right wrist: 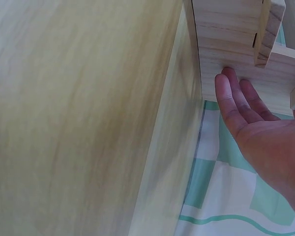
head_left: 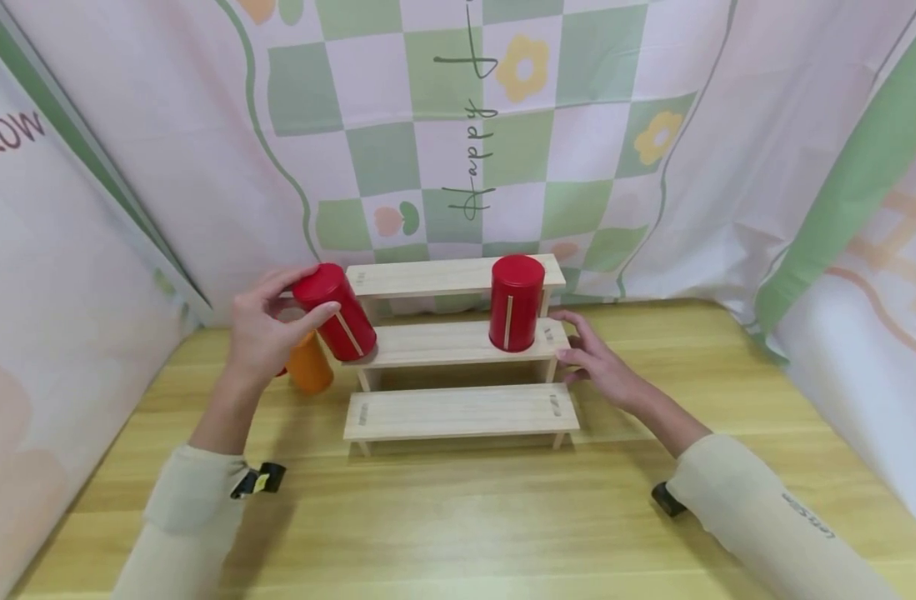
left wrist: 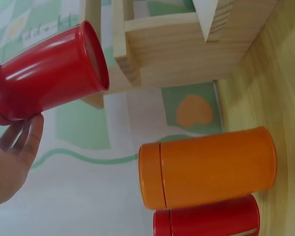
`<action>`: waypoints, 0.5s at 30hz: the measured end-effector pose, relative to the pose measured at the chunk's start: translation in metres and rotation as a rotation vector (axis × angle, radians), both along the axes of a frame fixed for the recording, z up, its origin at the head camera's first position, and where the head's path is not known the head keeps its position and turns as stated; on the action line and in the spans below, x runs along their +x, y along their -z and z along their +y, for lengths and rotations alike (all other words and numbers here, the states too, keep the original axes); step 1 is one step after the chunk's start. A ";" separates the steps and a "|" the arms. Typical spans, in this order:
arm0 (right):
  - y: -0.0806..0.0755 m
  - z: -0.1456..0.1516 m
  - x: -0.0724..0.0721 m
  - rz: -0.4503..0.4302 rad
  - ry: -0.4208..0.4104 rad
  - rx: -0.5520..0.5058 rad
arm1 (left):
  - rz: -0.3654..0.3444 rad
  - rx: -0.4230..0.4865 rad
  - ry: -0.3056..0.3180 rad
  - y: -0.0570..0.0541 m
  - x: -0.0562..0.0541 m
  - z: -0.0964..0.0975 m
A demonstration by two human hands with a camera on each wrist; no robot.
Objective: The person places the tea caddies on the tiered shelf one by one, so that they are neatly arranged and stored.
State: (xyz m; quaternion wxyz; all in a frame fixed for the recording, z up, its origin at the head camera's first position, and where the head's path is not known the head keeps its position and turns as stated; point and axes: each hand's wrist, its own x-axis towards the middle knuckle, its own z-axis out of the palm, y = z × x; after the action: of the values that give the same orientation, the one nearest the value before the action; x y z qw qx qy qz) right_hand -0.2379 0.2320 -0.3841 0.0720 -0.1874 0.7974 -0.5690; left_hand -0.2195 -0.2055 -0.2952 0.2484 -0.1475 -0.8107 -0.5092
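My left hand (head_left: 266, 321) grips a red canister (head_left: 337, 312) near its lid, thumb on the near side. The canister leans, its base close to the left end of the middle step of a three-tier wooden shelf (head_left: 458, 412). In the left wrist view, the same red canister (left wrist: 49, 73) is tilted, its bottom rim towards the shelf. A second red canister (head_left: 516, 304) stands upright at the right of the middle step. My right hand (head_left: 600, 362) is at the shelf's right side; in the right wrist view its extended fingers (right wrist: 231, 101) lie against the side panel.
Left of the shelf, an orange canister (head_left: 310, 365) stands on the wooden table (head_left: 442, 525). Beside it in the left wrist view is another red canister (left wrist: 211, 219). A printed checkered curtain (head_left: 442, 142) hangs behind the shelf, with more cloth at both sides.
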 end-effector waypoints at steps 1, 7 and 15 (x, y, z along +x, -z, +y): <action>0.000 0.000 0.000 0.000 0.001 0.000 | -0.006 0.000 0.009 0.000 -0.001 0.002; 0.002 -0.001 -0.001 0.002 0.006 0.001 | -0.050 -0.002 0.058 0.002 -0.005 0.014; -0.001 0.000 -0.001 0.001 0.009 0.008 | -0.060 0.004 0.098 0.007 -0.011 0.028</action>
State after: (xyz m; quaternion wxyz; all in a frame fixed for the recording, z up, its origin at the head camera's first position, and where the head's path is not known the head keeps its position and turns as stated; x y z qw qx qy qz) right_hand -0.2388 0.2317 -0.3835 0.0698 -0.1838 0.8005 -0.5661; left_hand -0.2305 -0.1771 -0.3017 0.1989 -0.1710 -0.8086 -0.5266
